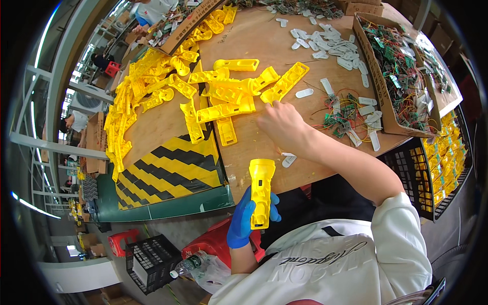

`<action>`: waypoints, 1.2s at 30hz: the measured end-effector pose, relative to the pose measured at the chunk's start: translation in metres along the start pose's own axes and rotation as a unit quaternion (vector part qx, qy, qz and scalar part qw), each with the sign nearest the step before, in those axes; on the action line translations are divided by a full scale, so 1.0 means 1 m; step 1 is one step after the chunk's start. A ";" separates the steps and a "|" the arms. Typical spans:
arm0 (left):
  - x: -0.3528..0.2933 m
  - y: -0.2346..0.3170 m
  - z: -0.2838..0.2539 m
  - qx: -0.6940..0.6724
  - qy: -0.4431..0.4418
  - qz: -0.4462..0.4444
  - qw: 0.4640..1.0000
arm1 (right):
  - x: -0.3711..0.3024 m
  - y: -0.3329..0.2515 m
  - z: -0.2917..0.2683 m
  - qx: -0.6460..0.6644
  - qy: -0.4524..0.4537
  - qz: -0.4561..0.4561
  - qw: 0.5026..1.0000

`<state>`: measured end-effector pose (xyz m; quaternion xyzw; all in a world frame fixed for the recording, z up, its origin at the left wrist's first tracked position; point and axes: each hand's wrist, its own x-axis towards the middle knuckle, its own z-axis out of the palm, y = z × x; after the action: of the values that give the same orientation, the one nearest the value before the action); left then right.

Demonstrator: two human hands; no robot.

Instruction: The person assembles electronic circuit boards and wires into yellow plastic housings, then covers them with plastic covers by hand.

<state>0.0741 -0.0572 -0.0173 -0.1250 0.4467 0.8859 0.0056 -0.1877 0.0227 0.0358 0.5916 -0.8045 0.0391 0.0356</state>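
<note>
My left hand (241, 223), in a blue glove, grips a yellow plastic flashlight housing half (261, 190) upright near the table's front edge. Its hollow side, with ribs and small slots, faces up at me. My bare right hand (282, 124) is over the table with its fingers curled down, at the near end of another yellow housing half (286, 83). What those fingers pinch, if anything, is hidden. Several more yellow housing halves (226, 109) lie in a loose heap just left of that hand. One small white plastic piece (288, 160) rests beneath my right forearm.
A large pile of yellow housings (124, 109) covers the table's left side. White plastic pieces (333, 46) and wired green circuit boards (343, 117) lie right. A cardboard box (378, 81) holds more boards. A black crate (419, 178) with yellow parts stands at the right edge.
</note>
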 end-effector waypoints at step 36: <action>0.046 0.033 0.049 0.321 0.213 0.258 0.886 | -0.089 -0.022 -0.004 0.733 -0.004 0.159 0.662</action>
<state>0.0148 -0.0429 0.0261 -0.1822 0.7134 0.6166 -0.2787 -0.1400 0.1012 0.0311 0.2903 -0.5980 0.6183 -0.4194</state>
